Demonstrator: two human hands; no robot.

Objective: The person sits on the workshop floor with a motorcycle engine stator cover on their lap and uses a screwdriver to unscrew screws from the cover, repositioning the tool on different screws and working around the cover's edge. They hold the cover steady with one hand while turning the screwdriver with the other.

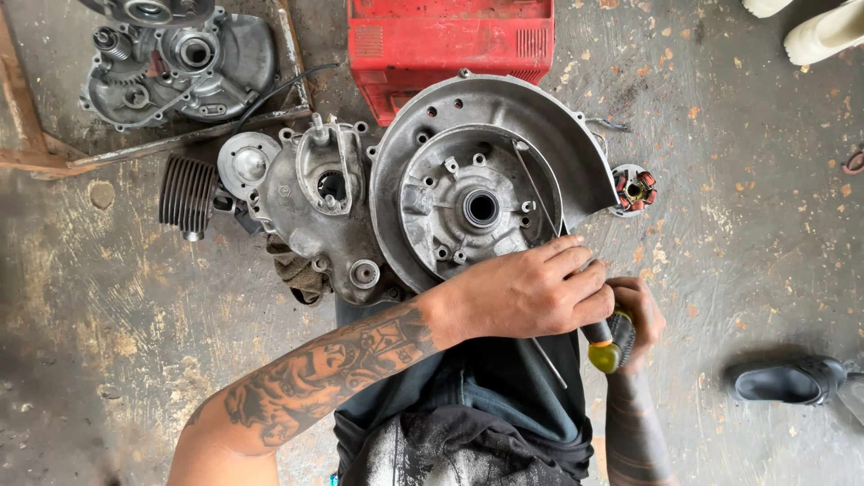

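Engine casing (423, 189), a grey aluminium half with a round flywheel housing, lies on the concrete floor (108, 297) just in front of the person's knees. Its housing is stripped: the central bearing hole (481, 208) stands open, and no flywheel or coil plate sits inside. A small stator (635, 189) with copper coils lies on the floor just beside the housing's right rim, so the strip-down looks well advanced, though the finned cylinder (187, 195) is in place at the casing's left end.

The left hand (531, 292) lies across the lower right rim of the housing, its grip closed over the shaft of a screwdriver (605, 346). The right hand (634, 319) sits just below it, its grip wrapped round the tool's black-and-yellow handle. The tip is hidden under the left hand, so I cannot tell what it bears on. A thin metal rod (538, 193) slants across the housing towards the hands.

Counted: one casing in hand, one screwdriver, one stator, one cylinder, one rod. A second casing (180, 58) with gears lies well apart at the upper left, by a rusty bar (193, 137). One red box (450, 40) stands behind, one black sandal (785, 380) lies at the right, and a rag (301, 274) pokes out under the casing.
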